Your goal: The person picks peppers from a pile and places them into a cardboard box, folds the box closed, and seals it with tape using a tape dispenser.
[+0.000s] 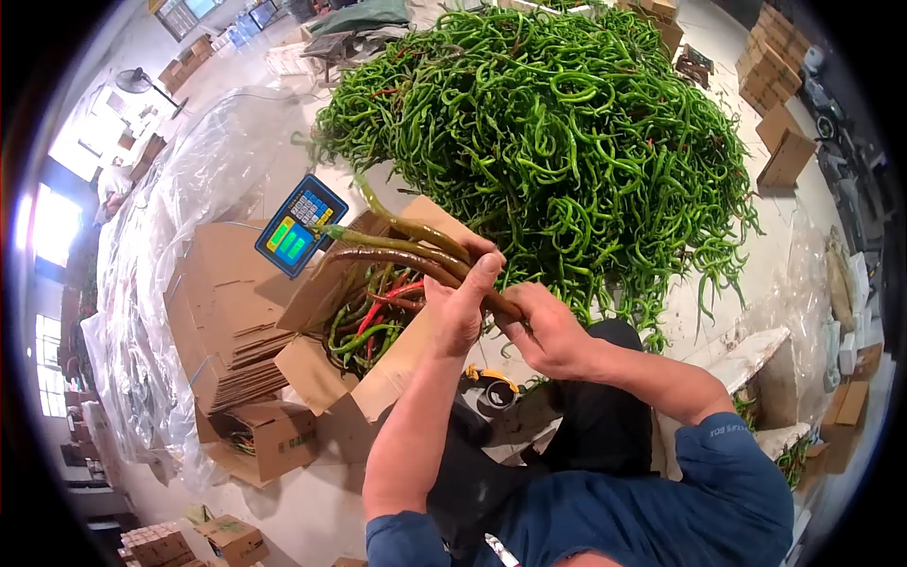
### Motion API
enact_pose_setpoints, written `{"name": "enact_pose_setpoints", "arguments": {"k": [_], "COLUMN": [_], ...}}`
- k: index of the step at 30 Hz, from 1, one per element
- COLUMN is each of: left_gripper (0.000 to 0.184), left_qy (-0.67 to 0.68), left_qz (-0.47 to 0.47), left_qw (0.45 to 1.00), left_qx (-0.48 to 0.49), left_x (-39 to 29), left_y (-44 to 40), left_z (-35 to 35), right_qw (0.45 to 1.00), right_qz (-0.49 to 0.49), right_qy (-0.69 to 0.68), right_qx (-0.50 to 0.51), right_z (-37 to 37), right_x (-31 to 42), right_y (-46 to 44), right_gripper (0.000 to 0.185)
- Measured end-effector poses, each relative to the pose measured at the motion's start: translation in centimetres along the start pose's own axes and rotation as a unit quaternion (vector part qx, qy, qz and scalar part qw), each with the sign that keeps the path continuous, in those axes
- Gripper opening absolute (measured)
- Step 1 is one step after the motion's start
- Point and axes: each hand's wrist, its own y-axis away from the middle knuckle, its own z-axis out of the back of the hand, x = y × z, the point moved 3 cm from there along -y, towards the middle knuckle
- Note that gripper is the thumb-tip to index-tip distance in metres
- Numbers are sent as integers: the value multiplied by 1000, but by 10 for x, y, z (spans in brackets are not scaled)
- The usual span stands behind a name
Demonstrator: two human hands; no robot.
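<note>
My left hand [463, 300] is closed around a small bunch of long chili peppers [402, 248], green to dark brown, whose stem ends point to the upper left. At the bunch's lower right end, my right hand [548, 331] is closed on the brown pepper tips. Below my left hand stands an open cardboard box [316, 373] with red, green and dark chili peppers [370, 321] inside. A large heap of green chili peppers [567, 142] lies on the floor beyond both hands.
A scale display [300, 225] with a keypad stands behind the box. Flattened cardboard [222, 274] and plastic sheeting [179, 217] lie to the left. Near my legs is a yellow tape roll [496, 389]. A smaller open box [274, 439] sits at lower left.
</note>
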Motion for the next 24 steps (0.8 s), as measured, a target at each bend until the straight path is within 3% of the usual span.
{"name": "enact_pose_setpoints", "arguments": {"k": [1, 3, 4, 7, 8, 9, 12, 13, 15, 16, 19, 21, 24], "left_gripper": [22, 13, 17, 28, 30, 33, 36, 38, 41, 46, 51, 40, 35], "left_qy": [-20, 88, 129, 230, 288, 344, 390, 401, 424, 434, 406, 423, 353], "left_qz": [17, 39, 60, 112, 95, 80, 71, 72, 77, 80, 96, 100, 90], "left_qw": [1000, 994, 989, 965, 952, 935, 918, 913, 902, 897, 906, 898, 909], "left_qx": [-11, -56, -49, -51, -38, -27, -5, 14, 17, 10, -67, -69, -204], "left_x": [-2, -6, -3, -10, -10, -10, -17, -17, -17, -17, -17, -16, -18], "left_y": [1, 1, -1, -9, -15, -17, -22, -23, -24, -23, -22, -22, -21], "left_z": [-1, -5, -1, 11, 19, 29, 49, 55, 60, 62, 65, 66, 65], "right_qw": [998, 983, 983, 992, 990, 967, 896, 883, 863, 870, 885, 890, 884], "right_qz": [44, 129, 119, 113, 50, 24, -62, -63, -216, -195, -243, -251, -251], "right_qy": [40, 118, 138, -2, -129, -252, -439, -464, -453, -451, -390, -371, -380], "right_qx": [-19, -55, -18, -51, 4, -2, 4, 22, 66, 45, 73, 86, 105], "right_z": [1, -5, -7, -4, 0, 0, 4, 3, 2, -7, -16, -19, -29], "right_x": [0, -4, -8, -1, -1, -1, -10, -18, -24, -32, -30, -24, -30], "right_y": [-5, -10, -10, -10, -13, -14, -14, -14, -11, -9, -8, -8, -6], "right_gripper": [16, 18, 33, 50, 62, 72, 88, 79, 64, 44, 36, 30, 27]}}
